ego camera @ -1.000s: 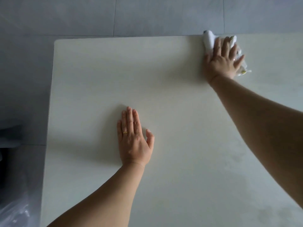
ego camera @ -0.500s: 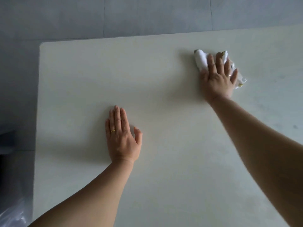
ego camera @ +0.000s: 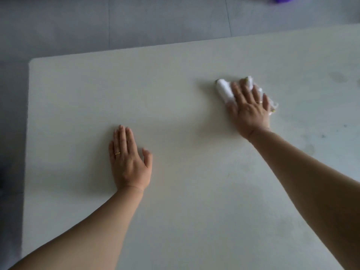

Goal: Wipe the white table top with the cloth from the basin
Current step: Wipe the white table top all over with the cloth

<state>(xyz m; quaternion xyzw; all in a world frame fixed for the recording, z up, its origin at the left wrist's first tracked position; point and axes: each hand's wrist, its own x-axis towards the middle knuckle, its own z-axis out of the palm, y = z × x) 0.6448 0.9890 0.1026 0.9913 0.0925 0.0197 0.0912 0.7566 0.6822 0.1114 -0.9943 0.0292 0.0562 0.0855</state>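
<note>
Right hand (ego camera: 250, 112) flat, fingers straight, pressing the bunched white cloth (ego camera: 224, 91) onto the white rectangular table (ego camera: 78, 94). The flat palm probably spreads the wiping pressure. Cloth sits under the fingers and pokes out past the fingertips. Left hand (ego camera: 129, 162) released, palm down on the table, likely bracing the reach. Faint dark smudges (ego camera: 337, 76) right of the right hand look unwiped.

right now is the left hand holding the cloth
No, the left hand lies flat and bare on the table top, while the cloth sits under the right hand.
</note>
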